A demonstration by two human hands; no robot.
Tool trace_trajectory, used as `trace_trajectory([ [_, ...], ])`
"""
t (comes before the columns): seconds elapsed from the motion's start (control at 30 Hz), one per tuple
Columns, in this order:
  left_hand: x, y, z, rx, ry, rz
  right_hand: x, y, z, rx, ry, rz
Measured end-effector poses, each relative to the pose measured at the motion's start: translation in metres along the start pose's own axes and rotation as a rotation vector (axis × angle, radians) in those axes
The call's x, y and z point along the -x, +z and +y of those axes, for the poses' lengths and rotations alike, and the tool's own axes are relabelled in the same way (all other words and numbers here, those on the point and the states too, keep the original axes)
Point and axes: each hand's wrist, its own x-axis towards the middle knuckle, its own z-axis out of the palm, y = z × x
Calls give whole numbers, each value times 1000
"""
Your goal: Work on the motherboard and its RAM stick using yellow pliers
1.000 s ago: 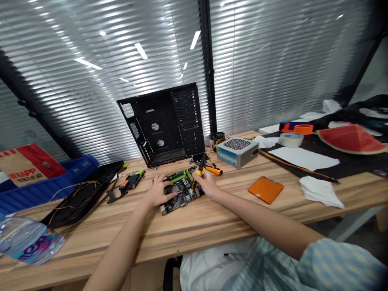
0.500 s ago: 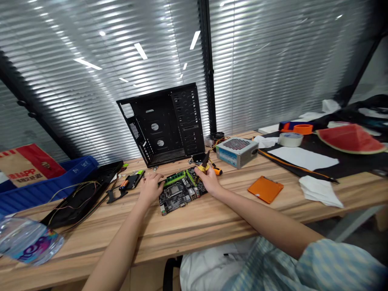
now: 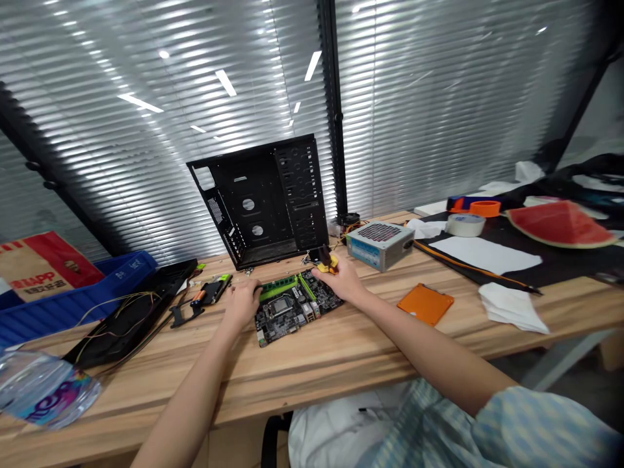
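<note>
A motherboard (image 3: 287,311) with a bright green memory slot area and a square processor socket lies flat on the wooden table. My left hand (image 3: 242,300) has its fingers curled at the board's left edge, gripping it. In my right hand (image 3: 344,279), closed above the board's far right corner, is a pair of pliers (image 3: 327,261) with yellow handles and dark jaws. Their jaws are blurred against the dark background.
Behind the board stands an open black computer case (image 3: 260,201). A power supply (image 3: 380,244) and an orange flat drive (image 3: 426,303) lie to the right. On the left are a black bracket (image 3: 186,315), a blue bin (image 3: 121,283) and a plastic bottle (image 3: 49,390).
My right hand has shifted slightly up and right with the pliers, away from the board's middle, and now covers the orange-handled tool behind it. My left hand stays at the board's edge.
</note>
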Motion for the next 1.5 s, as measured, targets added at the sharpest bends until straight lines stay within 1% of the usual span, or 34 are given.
trace_trajectory([
  [0.1, 0, -3, 3, 62, -34, 53, -2, -6, 2, 268, -163, -55],
  [0.17, 0, -3, 1, 151, -36, 126, -3, -8, 3, 424, -246, -93],
  [0.27, -2, -1, -2, 375, -50, 248, -3, -9, 3, 583, -302, -128],
  [0.3, -3, -1, -2, 469, -68, 272, -3, -8, 3, 623, -309, -132],
  [0.37, -4, 0, -1, 664, -113, 282, -3, -8, 3, 697, -311, -131],
  [0.43, -4, -1, 3, 856, -148, 249, -2, -8, 2, 758, -300, -126],
  [0.53, -4, -5, 13, 1099, -184, 160, -2, -8, -1, 807, -286, -127],
  [0.63, -2, -8, 22, 1278, -209, 68, 0, -8, -4, 818, -302, -143],
  [0.73, 1, -10, 31, 1398, -211, -40, 1, -8, -7, 815, -339, -166],
  [0.83, 4, -11, 37, 1452, -199, -169, 2, -8, -10, 782, -384, -193],
  [0.9, 7, -11, 39, 1450, -179, -243, 3, -8, -12, 748, -419, -217],
  [1.07, 11, -12, 40, 1396, -129, -362, 4, -8, -17, 720, -508, -290],
  [1.23, 14, -17, 44, 1372, -83, -429, 5, -8, -18, 706, -558, -350],
  [1.5, 16, -21, 48, 1286, -25, -486, 6, -6, -19, 689, -588, -373],
])
